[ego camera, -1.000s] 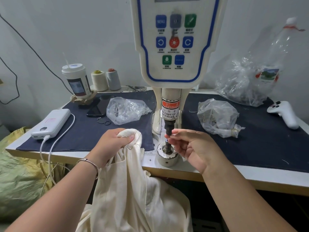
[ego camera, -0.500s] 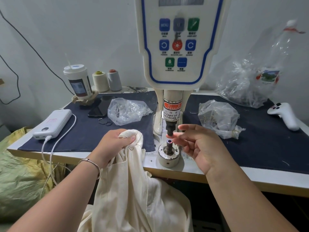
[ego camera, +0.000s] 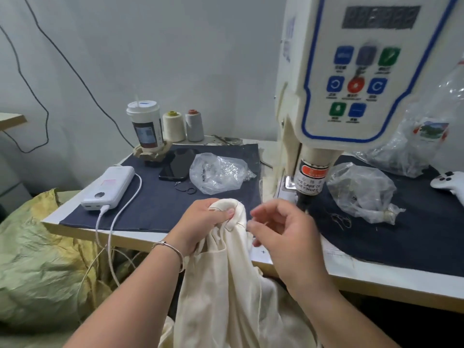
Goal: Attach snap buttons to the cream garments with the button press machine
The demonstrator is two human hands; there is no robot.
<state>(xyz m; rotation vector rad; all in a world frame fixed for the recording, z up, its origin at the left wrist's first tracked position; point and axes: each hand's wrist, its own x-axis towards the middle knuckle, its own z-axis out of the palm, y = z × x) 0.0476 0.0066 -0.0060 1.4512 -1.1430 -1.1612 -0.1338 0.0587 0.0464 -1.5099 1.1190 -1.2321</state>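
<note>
A: Where is the cream garment [ego camera: 226, 292]?

B: It hangs off the table's [ego camera: 376, 280] front edge at about 6 o'clock, with its top bunched up in the left hand [ego camera: 203, 222]. That hand's fingers are curled tight round the fold of cloth, and a thin bracelet [ego camera: 170, 249] sits on the wrist.

A: And the right hand [ego camera: 283, 229]?

B: Just beside the bunched cloth, at its 3 o'clock. The fingers are loosely curled, with the tips close to the fabric; I cannot tell whether they pinch anything, as they are blurred.

A: The button press machine [ego camera: 351, 91]?

B: It stands at 1 o'clock from the hands, control panel facing us, with its dark press column [ego camera: 306, 194] coming down right behind the right hand.

A: What else lies on the table?

B: On the dark mat [ego camera: 155, 204] at 11 o'clock are a white power bank [ego camera: 108, 187] with its cable, a phone [ego camera: 178, 164], a clear plastic bag [ego camera: 218, 172], a cup [ego camera: 147, 126] and two thread cones [ego camera: 183, 125]. Another clear bag [ego camera: 361, 189] lies at 2 o'clock, and a white controller [ego camera: 449, 184] at the far right.
</note>
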